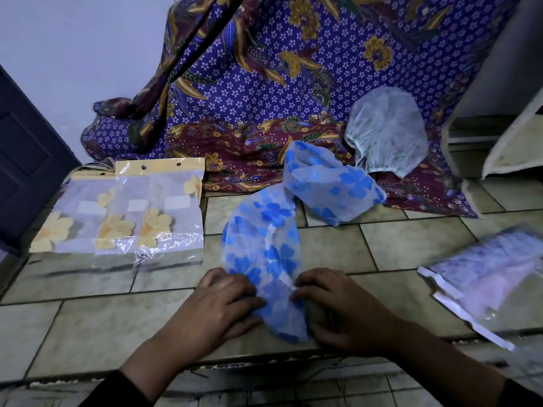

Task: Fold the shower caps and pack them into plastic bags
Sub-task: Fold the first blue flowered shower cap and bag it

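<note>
Head view: my left hand (217,301) and right hand (338,309) pinch the blue-flowered shower cap (264,245) on the tiled floor (396,245).
Both curl onto its near gathered edge, close together; packed bags (132,215) of yellow-flowered caps lie to the left, and a second blue cap (332,183) lies just beyond.

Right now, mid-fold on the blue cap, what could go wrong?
1. The left hand and right hand pinch only the near end of the blue flowered cap. Its far end lies loose and puffy, so the fold may come out crooked.
2. That far end seems to touch the second blue cap, so pulling could drag it along.
</note>
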